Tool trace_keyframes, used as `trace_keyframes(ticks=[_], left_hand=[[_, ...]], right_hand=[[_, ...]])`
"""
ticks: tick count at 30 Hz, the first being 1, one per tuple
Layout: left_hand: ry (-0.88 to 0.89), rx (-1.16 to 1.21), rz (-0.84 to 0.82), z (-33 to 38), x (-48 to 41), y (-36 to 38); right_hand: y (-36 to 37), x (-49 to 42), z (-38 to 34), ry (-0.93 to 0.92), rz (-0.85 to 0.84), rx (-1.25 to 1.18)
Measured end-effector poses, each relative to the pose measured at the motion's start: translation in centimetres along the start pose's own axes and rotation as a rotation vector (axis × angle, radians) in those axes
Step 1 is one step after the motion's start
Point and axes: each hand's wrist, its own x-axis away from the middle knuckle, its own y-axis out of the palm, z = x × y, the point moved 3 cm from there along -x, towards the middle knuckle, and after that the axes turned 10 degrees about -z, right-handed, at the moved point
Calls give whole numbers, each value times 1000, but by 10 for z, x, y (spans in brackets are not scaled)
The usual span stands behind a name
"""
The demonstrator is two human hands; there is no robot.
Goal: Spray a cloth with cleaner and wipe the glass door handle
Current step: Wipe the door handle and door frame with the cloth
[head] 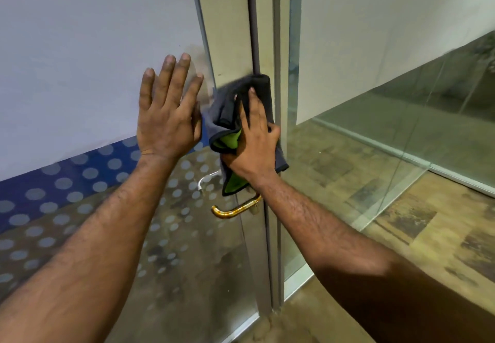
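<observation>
1. Both bare forearms reach up and forward from the bottom corners of the view toward the glass door [187, 249].
2. The left hand [167, 117] is open and flat, fingers [183, 74] spread and pointing up, palm pressed against the frosted part of the door just left of its closing edge; it grips nothing.
3. The right hand [254, 144] is closed around a dark grey cloth [227, 107] with a green inner face, clamping it round the upright part of the door handle at the door's right edge, beside the metal frame [277, 128].
4. The cloth bunches above the knuckles and hangs in a fold below the wrist.
5. Below the cloth, the gold lower bend of the door handle [233, 211] shows bare, curving out from the glass.
6. A band of blue film with pale dots [67, 179] crosses the door beneath the left hand.
7. Beyond the frame stands another glass panel [388, 133], with a patterned floor [428, 235] under it.
</observation>
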Motion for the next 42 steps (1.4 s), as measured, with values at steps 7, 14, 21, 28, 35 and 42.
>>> trace_keyframes(ticks=[7, 14, 21, 28, 35, 42], left_hand=[[-3, -2, -9, 0, -1, 1], [18, -34, -14, -1, 0, 5], [-8, -66, 48, 2, 1, 3], [-19, -102, 51, 3, -1, -1], [-6, -105, 41, 3, -1, 0], [-5, -121, 90, 5, -2, 2]], right_hand=[[22, 37, 2, 52, -129, -209], [-20, -41, -12, -202, 169, -18], [34, -14, 20, -325, -29, 159], [37, 13, 49, -361, -138, -62], [-13, -63, 10, -408, 227, -190], [22, 0, 44, -515, 30, 14]])
